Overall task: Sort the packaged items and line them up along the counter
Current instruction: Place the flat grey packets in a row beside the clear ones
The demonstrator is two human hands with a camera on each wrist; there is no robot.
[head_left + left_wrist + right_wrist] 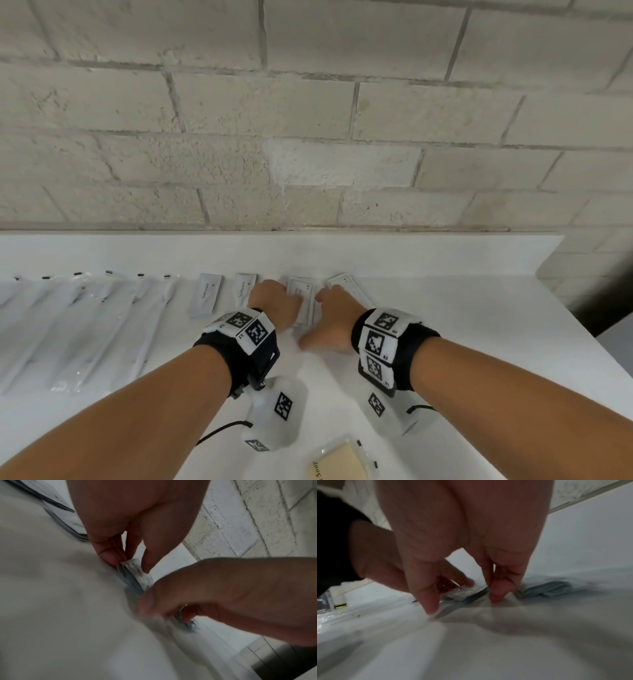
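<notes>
A flat white labelled packet (304,294) lies on the white counter (445,308), between my two hands. My left hand (289,306) pinches its left side; in the left wrist view the thumb and a finger close on the crumpled packet (135,573). My right hand (320,303) grips the right side, thumb on the near edge and fingers on the far edge of the packet (464,597). A second similar packet (354,289) lies tilted just right of my right hand, blurred in the right wrist view (546,588).
Several clear toothbrush packets (85,318) lie in a row at the left, then two toothpaste sachets (205,298). A soap packet (342,460) sits near the front edge. A block wall (308,120) backs the counter, which ends at the right.
</notes>
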